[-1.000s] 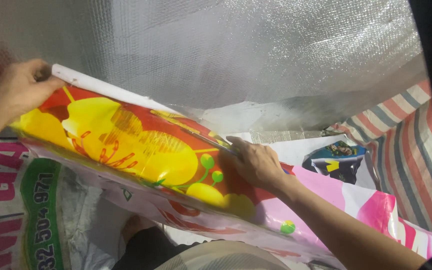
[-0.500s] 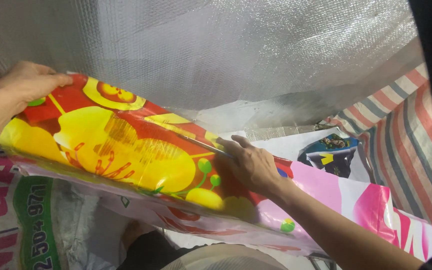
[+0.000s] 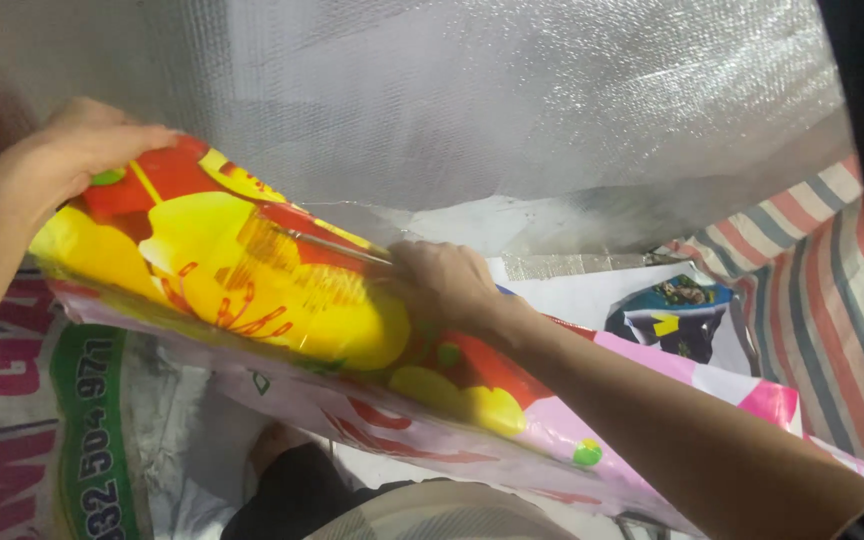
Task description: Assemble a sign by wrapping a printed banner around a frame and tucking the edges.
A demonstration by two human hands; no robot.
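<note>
While the left hand clamps the glossy printed sack's corner, the right hand pinches its folded edge; probably light, limp, slippery.

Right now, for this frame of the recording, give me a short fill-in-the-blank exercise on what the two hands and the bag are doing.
1. Both hands rest on a glossy printed bag whose large flower design is mainly ____ on red.
2. The left hand holds the bag's ____ corner, as seen by the head camera.
3. The right hand presses on the bag's ____ edge, near its middle.
4. Behind the bag hangs a ____ foil sheet.

Missing words: yellow; upper left; top; silvery
</note>
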